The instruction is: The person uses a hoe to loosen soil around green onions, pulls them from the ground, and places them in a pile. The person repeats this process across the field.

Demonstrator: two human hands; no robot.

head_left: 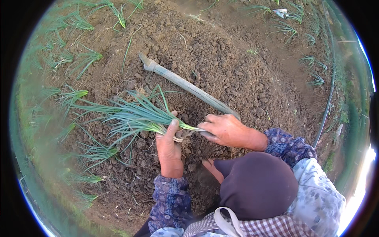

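Note:
My left hand [170, 145] grips a bunch of green onion plants [133, 114] near their base, thumb on top. The long thin leaves point left, and soil-coated roots [185, 137] hang from the right end. With the fingertips of my right hand [225, 129] I pinch the pale lower end of one onion stalk [189, 127]. That stalk's leaves lie along the bunch, and its tip is hidden by my fingers. Just beyond both hands, a long wooden tool handle [189, 86] lies slantwise on the soil, its near end beside my right knuckles.
Loose, clumpy soil [213, 56] surrounds the hands. Several onion clumps [100, 151] lie along the left, and more onion plants [308, 60] stand at the right. A dark hose [327, 109] runs along the right side. A crumpled scrap [280, 12] lies at the upper right.

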